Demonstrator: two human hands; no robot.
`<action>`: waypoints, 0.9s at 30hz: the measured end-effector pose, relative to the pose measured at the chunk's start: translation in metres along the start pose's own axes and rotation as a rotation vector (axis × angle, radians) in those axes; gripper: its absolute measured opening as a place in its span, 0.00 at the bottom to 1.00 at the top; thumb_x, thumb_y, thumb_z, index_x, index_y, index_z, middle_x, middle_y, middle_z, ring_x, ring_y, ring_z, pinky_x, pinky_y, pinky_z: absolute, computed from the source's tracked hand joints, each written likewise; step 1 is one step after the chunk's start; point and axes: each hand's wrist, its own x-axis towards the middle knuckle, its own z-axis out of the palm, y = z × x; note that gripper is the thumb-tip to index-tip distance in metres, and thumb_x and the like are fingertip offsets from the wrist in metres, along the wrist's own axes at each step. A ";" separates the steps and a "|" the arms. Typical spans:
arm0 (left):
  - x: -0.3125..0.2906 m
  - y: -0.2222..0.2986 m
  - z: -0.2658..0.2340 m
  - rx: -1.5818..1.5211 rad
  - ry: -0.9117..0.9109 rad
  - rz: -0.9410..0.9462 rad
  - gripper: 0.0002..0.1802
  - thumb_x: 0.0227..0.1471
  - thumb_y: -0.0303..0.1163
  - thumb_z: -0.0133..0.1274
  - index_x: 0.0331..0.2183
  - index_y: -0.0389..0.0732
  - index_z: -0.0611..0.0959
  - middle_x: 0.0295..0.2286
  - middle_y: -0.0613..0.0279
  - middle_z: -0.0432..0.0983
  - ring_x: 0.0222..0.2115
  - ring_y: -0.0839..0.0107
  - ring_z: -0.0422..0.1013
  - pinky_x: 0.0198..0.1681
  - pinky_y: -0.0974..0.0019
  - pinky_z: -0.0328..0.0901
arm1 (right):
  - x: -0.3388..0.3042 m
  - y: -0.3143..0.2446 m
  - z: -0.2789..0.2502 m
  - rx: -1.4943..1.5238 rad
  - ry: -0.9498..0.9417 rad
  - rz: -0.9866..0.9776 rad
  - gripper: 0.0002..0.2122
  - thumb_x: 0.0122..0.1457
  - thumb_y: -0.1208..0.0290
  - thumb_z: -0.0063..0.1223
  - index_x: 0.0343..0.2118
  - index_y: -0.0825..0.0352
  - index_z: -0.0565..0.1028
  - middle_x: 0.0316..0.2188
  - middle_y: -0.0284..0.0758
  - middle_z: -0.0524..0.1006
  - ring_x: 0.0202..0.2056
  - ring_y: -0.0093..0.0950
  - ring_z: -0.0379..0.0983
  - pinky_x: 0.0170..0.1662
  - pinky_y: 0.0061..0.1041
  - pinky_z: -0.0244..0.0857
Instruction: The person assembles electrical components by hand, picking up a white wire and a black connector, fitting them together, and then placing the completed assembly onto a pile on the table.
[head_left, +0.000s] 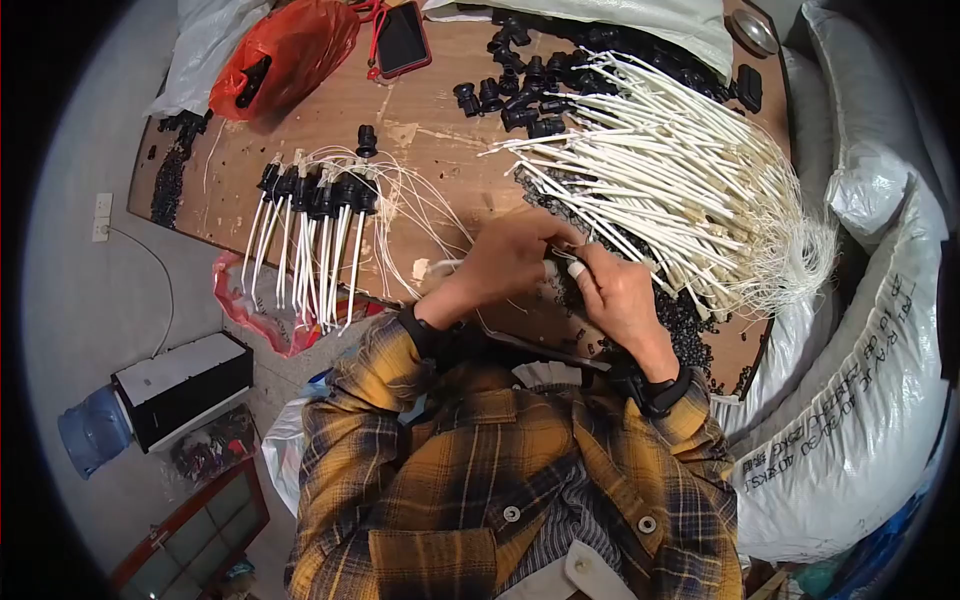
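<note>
My left hand [505, 258] and my right hand [618, 292] meet at the near edge of the table, fingers pinched close together. Between their fingertips is something small and thin that I cannot make out. White wrapping covers the tip of a digit on my right hand; the left is slightly blurred. Just beyond lies a large bundle of white sleeved cords [640, 165], its thin string ends gathered at the right. Left of my hands, black sockets with white cords [325, 195] lie in a row, the cords hanging over the edge. Small black parts [690, 345] are heaped beside my right hand.
Loose black sockets [520, 115] lie at the back of the brown table [425, 95], near a phone [402, 40] and a red plastic bag [285, 60]. Full white sacks [850, 430] crowd the right side. A blue water bottle [93, 432] is at the lower left.
</note>
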 end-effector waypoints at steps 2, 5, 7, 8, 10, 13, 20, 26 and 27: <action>-0.001 -0.001 -0.002 0.240 0.128 0.250 0.17 0.38 0.15 0.51 0.35 0.42 0.79 0.32 0.64 0.75 0.32 0.67 0.72 0.35 0.69 0.67 | -0.002 -0.001 0.005 0.102 0.096 -0.027 0.10 0.57 0.71 0.53 0.41 0.65 0.74 0.23 0.46 0.75 0.24 0.37 0.76 0.27 0.31 0.67; -0.006 0.001 0.001 0.345 0.200 0.430 0.16 0.35 0.15 0.51 0.30 0.41 0.80 0.28 0.63 0.74 0.30 0.66 0.72 0.32 0.67 0.67 | -0.003 0.003 0.013 0.245 0.154 -0.067 0.08 0.56 0.72 0.54 0.37 0.66 0.76 0.20 0.43 0.74 0.21 0.37 0.73 0.25 0.30 0.66; -0.009 0.005 0.004 0.311 0.214 0.544 0.15 0.34 0.15 0.51 0.28 0.42 0.80 0.25 0.63 0.73 0.29 0.64 0.71 0.31 0.67 0.67 | -0.004 0.005 0.018 0.428 0.175 -0.120 0.08 0.53 0.72 0.55 0.36 0.66 0.77 0.18 0.40 0.73 0.17 0.34 0.70 0.22 0.26 0.64; -0.010 0.002 0.001 0.312 0.210 0.542 0.15 0.34 0.15 0.51 0.28 0.42 0.80 0.25 0.63 0.73 0.29 0.64 0.71 0.31 0.67 0.67 | -0.006 0.006 0.019 0.431 0.178 -0.117 0.08 0.53 0.72 0.55 0.36 0.66 0.77 0.18 0.40 0.73 0.17 0.34 0.70 0.22 0.26 0.64; -0.011 -0.013 -0.012 0.390 0.282 0.299 0.15 0.32 0.15 0.54 0.28 0.40 0.80 0.27 0.62 0.75 0.30 0.64 0.72 0.33 0.66 0.67 | -0.010 0.005 0.018 0.423 0.168 0.082 0.06 0.53 0.72 0.54 0.32 0.67 0.77 0.15 0.37 0.71 0.15 0.26 0.66 0.21 0.23 0.61; 0.000 -0.031 -0.027 0.494 0.284 0.235 0.15 0.32 0.15 0.55 0.28 0.40 0.80 0.28 0.61 0.75 0.30 0.63 0.72 0.33 0.65 0.66 | -0.013 0.007 0.015 0.445 0.168 0.217 0.05 0.53 0.74 0.54 0.29 0.69 0.77 0.14 0.31 0.68 0.16 0.19 0.61 0.21 0.19 0.57; 0.021 -0.047 -0.031 0.599 0.141 0.400 0.15 0.34 0.17 0.55 0.30 0.40 0.80 0.27 0.60 0.74 0.29 0.60 0.72 0.31 0.64 0.66 | -0.015 0.011 0.018 0.492 0.193 0.321 0.05 0.56 0.75 0.52 0.27 0.71 0.76 0.14 0.22 0.62 0.19 0.12 0.55 0.23 0.15 0.52; 0.021 -0.045 -0.021 0.612 0.241 0.325 0.12 0.37 0.16 0.54 0.30 0.39 0.81 0.26 0.61 0.74 0.27 0.64 0.72 0.29 0.67 0.66 | -0.016 0.021 0.022 0.588 0.174 0.454 0.05 0.56 0.75 0.52 0.27 0.71 0.76 0.15 0.19 0.63 0.19 0.10 0.53 0.22 0.14 0.48; 0.021 -0.048 -0.020 0.626 0.246 0.350 0.11 0.39 0.16 0.53 0.29 0.39 0.81 0.25 0.62 0.74 0.26 0.67 0.73 0.28 0.68 0.66 | -0.015 0.021 0.022 0.595 0.179 0.448 0.05 0.56 0.75 0.52 0.27 0.71 0.76 0.15 0.18 0.63 0.19 0.09 0.52 0.22 0.14 0.48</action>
